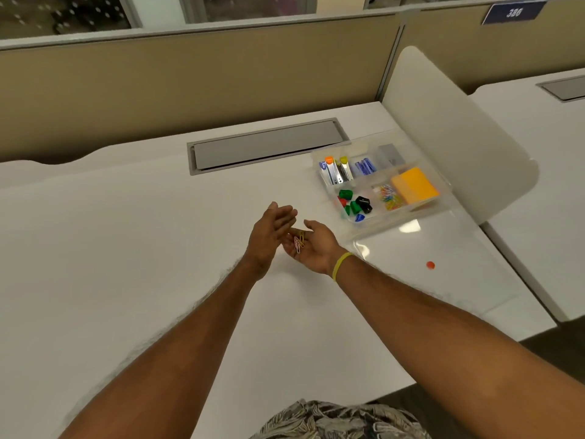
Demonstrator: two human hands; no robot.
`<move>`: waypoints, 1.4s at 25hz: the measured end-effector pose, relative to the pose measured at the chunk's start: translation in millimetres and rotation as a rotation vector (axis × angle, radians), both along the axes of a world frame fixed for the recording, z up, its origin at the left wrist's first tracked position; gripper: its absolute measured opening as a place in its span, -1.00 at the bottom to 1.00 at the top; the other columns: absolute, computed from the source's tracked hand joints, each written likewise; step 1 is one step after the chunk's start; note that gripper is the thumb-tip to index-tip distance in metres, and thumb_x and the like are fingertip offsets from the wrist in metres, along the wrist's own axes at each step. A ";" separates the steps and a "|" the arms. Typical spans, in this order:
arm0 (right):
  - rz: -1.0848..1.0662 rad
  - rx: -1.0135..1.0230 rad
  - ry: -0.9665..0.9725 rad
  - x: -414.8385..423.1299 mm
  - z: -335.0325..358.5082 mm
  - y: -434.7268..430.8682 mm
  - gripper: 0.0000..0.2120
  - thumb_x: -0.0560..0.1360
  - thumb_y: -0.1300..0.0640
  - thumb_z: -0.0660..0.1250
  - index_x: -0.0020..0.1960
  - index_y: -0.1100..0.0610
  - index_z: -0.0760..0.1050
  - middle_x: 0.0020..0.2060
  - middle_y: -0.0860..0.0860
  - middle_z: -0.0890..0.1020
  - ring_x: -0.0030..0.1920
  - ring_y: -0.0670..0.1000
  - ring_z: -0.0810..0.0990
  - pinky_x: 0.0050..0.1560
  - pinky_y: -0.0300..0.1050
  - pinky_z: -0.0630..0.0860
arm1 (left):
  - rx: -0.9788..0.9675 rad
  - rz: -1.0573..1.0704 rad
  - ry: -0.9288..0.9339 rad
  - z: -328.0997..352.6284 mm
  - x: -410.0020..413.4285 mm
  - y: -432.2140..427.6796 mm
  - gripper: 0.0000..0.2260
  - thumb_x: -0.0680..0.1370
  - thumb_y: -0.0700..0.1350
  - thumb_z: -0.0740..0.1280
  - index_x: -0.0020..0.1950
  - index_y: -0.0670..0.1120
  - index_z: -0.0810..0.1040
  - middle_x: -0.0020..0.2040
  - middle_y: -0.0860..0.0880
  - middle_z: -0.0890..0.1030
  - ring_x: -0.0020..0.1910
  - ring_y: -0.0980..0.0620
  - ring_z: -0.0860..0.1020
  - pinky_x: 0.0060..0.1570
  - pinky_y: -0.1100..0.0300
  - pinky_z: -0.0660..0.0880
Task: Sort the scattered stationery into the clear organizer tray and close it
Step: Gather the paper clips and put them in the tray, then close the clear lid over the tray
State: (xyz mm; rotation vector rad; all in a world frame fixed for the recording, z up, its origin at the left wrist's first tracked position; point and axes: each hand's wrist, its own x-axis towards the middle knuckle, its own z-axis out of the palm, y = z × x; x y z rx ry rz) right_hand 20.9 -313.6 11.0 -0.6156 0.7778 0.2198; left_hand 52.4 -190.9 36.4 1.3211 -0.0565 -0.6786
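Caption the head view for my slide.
Paper clips rest in the right hand beside the left hand; organizer tray open.

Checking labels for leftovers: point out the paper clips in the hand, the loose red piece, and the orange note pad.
paper clips (pixel 299 243): head view, middle of the bunch.
red piece (pixel 430 265): head view, its centre.
orange note pad (pixel 414 185): head view, top face.

Right hand fingers partly behind left hand; tray paper clips too small to count.
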 end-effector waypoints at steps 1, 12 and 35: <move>-0.006 -0.003 -0.005 -2.9 1.5 -5.3 -0.61 0.62 -0.01 0.11 0.06 0.33 0.48 -0.13 0.20 0.56 -0.15 0.11 0.55 -0.03 -0.06 0.55 | -0.006 0.008 -0.014 0.7 -0.5 -1.4 -0.53 0.63 0.17 0.04 0.33 -0.10 0.48 0.26 -0.04 0.59 0.29 0.04 0.52 0.34 0.08 0.36; -0.235 -0.173 -0.199 -22.7 35.2 -138.3 -0.39 0.51 -0.28 0.20 0.16 0.27 0.50 0.01 0.25 0.63 0.00 0.18 0.63 0.15 0.05 0.54 | 0.134 0.052 -0.038 -2.6 7.0 -42.4 -0.44 0.62 0.24 -0.07 0.48 -0.02 0.32 0.49 -0.05 0.34 0.49 -0.02 0.26 0.50 -0.12 0.08; 0.331 -1.345 -0.252 -33.4 37.6 -204.9 -0.43 0.53 -0.23 0.22 0.45 0.01 0.32 0.43 0.01 0.40 0.41 0.00 0.35 0.39 -0.08 0.29 | 0.525 -0.116 -0.471 -19.5 11.4 -72.3 -0.44 0.58 0.27 0.07 0.50 0.00 0.27 0.49 -0.01 0.33 0.47 -0.01 0.29 0.38 0.13 0.18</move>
